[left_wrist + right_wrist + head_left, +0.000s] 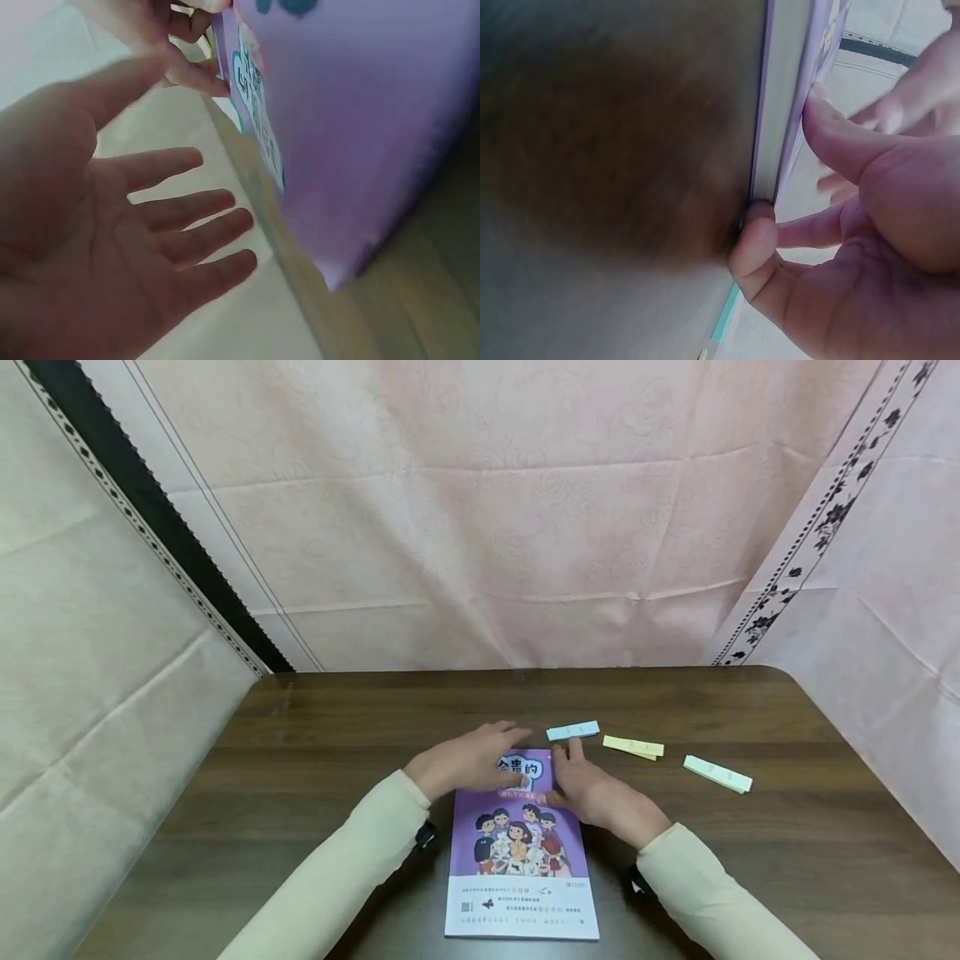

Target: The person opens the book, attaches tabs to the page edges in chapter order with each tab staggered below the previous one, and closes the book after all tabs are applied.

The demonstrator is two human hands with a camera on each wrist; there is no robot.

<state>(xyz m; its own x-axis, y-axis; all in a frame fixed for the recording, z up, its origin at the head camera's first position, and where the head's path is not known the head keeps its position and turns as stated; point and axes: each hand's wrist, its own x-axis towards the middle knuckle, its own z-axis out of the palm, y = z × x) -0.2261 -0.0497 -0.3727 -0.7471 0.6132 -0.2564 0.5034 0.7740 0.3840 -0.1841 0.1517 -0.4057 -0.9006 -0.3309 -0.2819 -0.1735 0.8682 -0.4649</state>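
A purple and white book (517,860) with cartoon people on its cover lies flat on the wooden table. At its upper right corner is my right hand (600,789); in the right wrist view, the thumb (840,139) rests on the cover while a bent finger (754,251) meets the page edge, pinching the corner. My left hand (468,762) hovers by the upper left of the book, partly over the printed title. Its fingers are extended and spread in the left wrist view, with nothing held. A blue paper strip (573,731) lies just beyond the right fingertips.
To the right of the blue strip lie yellow strips (633,747) and pale green strips (717,774), both on the brown wooden table (360,710). White patterned cloth (480,527) hangs behind the table and along both sides.
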